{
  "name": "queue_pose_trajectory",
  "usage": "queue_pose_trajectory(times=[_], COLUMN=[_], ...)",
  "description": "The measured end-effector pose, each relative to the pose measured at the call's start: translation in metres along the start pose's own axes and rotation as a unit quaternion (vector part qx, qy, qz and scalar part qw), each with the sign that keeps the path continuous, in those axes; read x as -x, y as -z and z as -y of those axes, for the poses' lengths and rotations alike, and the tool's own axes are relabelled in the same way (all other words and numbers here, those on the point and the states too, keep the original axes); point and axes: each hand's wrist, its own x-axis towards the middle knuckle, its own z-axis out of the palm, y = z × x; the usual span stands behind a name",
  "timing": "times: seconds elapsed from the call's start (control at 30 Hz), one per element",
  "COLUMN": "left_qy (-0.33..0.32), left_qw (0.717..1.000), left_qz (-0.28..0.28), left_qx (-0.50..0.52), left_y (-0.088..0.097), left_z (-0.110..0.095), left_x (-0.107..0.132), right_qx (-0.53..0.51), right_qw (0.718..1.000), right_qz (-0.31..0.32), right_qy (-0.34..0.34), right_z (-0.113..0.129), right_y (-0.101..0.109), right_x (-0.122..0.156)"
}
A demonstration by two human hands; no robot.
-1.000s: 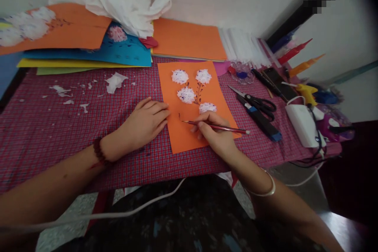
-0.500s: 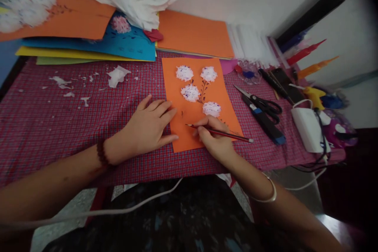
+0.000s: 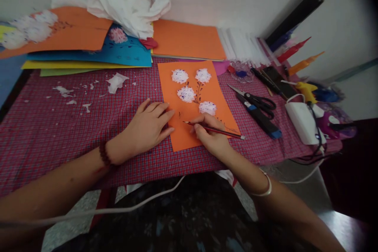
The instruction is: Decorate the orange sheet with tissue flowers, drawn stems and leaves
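An orange sheet of paper (image 3: 186, 136) lies on the checked cloth in front of me. Several white paper flowers with purple flecks, one of them a lower right flower (image 3: 207, 108), sit on it among small dark leaf marks (image 3: 199, 91). My right hand (image 3: 211, 136) grips a dark red and black pencil (image 3: 224, 131), its point at the paper's lower left part. Flat, with fingers spread, my left hand (image 3: 147, 126) rests on the cloth, its fingertips at the sheet's left edge.
Black scissors (image 3: 260, 102) and a blue-black box cutter (image 3: 262, 122) lie right of the sheet. A white adapter (image 3: 305, 123) with cords stands farther right. White paper scraps (image 3: 116, 82) lie at left. Coloured sheets (image 3: 126, 53) and an orange stack (image 3: 189, 39) are at the back.
The whole view has shifted slightly. The pencil point has moved slightly up over the paper, close to the small dark mark. My left hand stays at the sheet's edge.
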Motion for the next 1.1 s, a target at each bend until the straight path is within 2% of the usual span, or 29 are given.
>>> queue_pose_trajectory(times=[0.13, 0.27, 0.43, 0.53, 0.63, 0.77, 1.1], left_qy=[-0.004, -0.011, -0.009, -0.011, -0.009, -0.005, -0.014], left_qw=[1.000, 1.000, 1.000, 1.000, 1.000, 1.000, 1.000], left_qz=[0.000, -0.002, -0.004, -0.011, -0.014, -0.013, -0.013], left_qx=[-0.006, -0.006, -0.005, -0.004, -0.003, 0.002, -0.007], left_y=[0.000, 0.000, -0.001, -0.002, -0.003, -0.003, -0.003], left_z=[0.001, 0.003, 0.004, 0.003, 0.003, 0.003, 0.004], left_x=[-0.001, -0.001, -0.001, -0.001, 0.000, 0.000, -0.001], right_qx=[-0.046, -0.109, -0.171, -0.141, -0.092, -0.045, -0.027], right_qw=[0.998, 0.990, 0.981, 0.986, 0.994, 0.999, 0.999], right_qz=[-0.044, -0.081, -0.037, 0.004, 0.031, -0.001, -0.006], right_qy=[-0.001, -0.031, -0.085, -0.087, -0.049, -0.007, -0.015], right_z=[0.009, 0.018, 0.016, 0.016, 0.015, 0.006, -0.002], right_y=[0.011, 0.027, 0.025, 0.014, 0.007, 0.002, -0.001], right_x=[0.005, 0.011, 0.010, 0.004, 0.000, 0.000, -0.001])
